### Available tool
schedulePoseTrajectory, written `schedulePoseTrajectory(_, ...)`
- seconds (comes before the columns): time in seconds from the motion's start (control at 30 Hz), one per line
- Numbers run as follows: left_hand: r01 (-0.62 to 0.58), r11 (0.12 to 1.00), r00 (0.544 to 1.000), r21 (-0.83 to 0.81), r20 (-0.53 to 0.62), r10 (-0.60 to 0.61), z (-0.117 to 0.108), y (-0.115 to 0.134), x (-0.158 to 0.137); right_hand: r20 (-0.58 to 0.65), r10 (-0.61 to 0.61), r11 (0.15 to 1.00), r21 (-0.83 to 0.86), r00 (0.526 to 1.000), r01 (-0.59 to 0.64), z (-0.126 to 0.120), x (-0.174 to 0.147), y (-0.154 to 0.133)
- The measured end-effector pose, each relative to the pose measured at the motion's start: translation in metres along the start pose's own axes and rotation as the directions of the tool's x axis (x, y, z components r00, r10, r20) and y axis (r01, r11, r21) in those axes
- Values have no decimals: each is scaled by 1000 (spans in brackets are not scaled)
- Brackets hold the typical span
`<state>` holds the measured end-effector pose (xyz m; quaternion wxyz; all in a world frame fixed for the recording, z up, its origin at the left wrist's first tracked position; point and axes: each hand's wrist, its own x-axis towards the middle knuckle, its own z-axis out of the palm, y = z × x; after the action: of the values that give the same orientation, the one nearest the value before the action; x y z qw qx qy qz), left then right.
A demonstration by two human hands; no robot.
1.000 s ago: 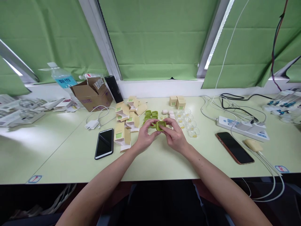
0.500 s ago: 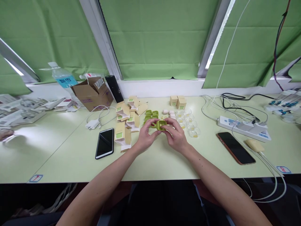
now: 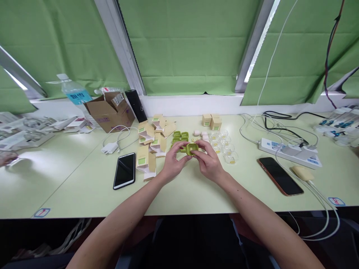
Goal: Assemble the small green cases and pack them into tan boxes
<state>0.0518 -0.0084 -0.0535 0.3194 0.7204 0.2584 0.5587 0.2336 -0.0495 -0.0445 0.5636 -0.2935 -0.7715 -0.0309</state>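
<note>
A small green square cup (image 3: 192, 149) with a hollow middle is held up between both hands, above the table. My left hand (image 3: 175, 162) grips its left side with thumb and fingers. On its right side, my right hand (image 3: 208, 161) is closed, with fingertips at the rim and inside. Several more green square cups (image 3: 177, 134) sit in rows just behind the hands, partly hidden by them. Small pale pink blocks (image 3: 197, 133) lie behind my right hand. To their right are several clear plastic cups (image 3: 230, 157) with yellow marks inside.
Opened small cardboard boxes (image 3: 146, 158) pile up on the left beside a phone (image 3: 124, 170). Two closed boxes (image 3: 215, 122) stand at the back. On the right are a power strip (image 3: 288, 153), cables and another phone (image 3: 279, 176). Another person's hand (image 3: 8, 158) shows at the far left.
The green cup has tipped slightly, so its opening faces me more. Both hands keep almost the same place and grip.
</note>
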Motion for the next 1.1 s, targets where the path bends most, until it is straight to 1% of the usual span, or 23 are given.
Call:
schedulePoseTrajectory(0.27, -45, 999, 999, 30, 8, 45, 1, 3, 1, -2, 26, 999, -46, 1000, -26, -1, 1, -2)
schedulePoseTrajectory(0.5, -77, 995, 997, 62, 7, 76, 0, 2, 1, 17, -1, 999, -51, 1000, 2, -1, -3, 2)
schedulePoseTrajectory(0.7, -58, 996, 998, 63, 9, 57, 0, 0, 0, 56, 66, 997, -48, 996, -63, -2, -3, 3)
schedulePoseTrajectory(0.8, -7, 999, 1000, 42, -29, 8, 1, -2, 0, 64, 94, 994, -64, 993, -90, -13, 6, 4)
schedulePoseTrajectory(0.93, 55, 998, 988, -2, -144, -55, 0, -7, 3, -53, 206, 968, -136, 977, -211, -45, 20, 12)
schedulePoseTrajectory(0.97, 61, 998, 984, -15, -170, -62, 0, -8, 4, -34, 246, 953, -173, 969, -248, -54, 23, 15)
schedulePoseTrajectory(1.03, 63, 997, 975, -40, -211, -70, 0, -9, 5, 96, 329, 910, -298, 940, -288, -70, 27, 19)
schedulePoseTrajectory(1.07, 62, 997, 973, -47, -220, -71, 0, -9, 5, 185, 374, 879, -382, 909, -284, -75, 28, 19)
schedulePoseTrajectory(1.1, 61, 997, 973, -51, -221, -71, 0, -9, 6, 272, 415, 848, -461, 868, -261, -79, 29, 18)
